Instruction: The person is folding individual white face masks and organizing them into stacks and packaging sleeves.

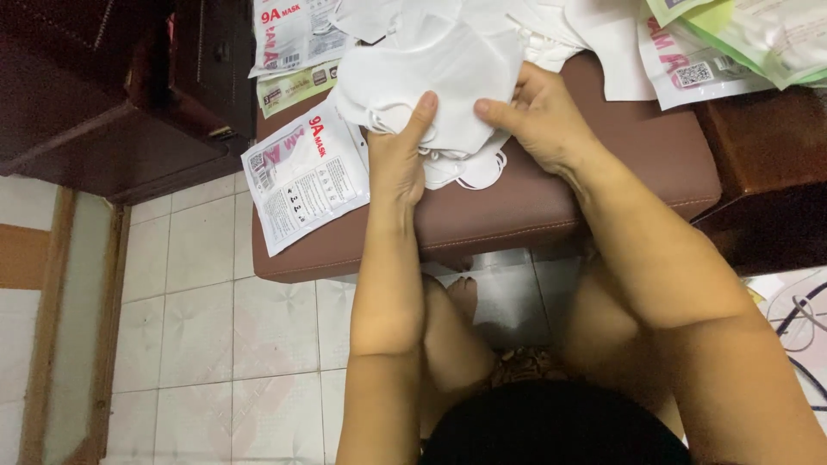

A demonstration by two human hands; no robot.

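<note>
My left hand (398,155) and my right hand (538,112) both grip a stack of white face masks (439,82) over a brown padded stool (551,202). The left thumb presses on top of the stack's near edge, and the right hand pinches its right side. White ear loops (478,172) hang under the stack onto the cushion. A flat white mask packet with red print (303,176) lies at the stool's left corner, just left of my left hand.
More mask packets (293,39) and loose white masks (568,26) cover the stool's far side, with greenish packets (758,34) at the far right. Dark wooden furniture (112,86) stands left, a tiled floor (215,327) below. My knees are under the stool.
</note>
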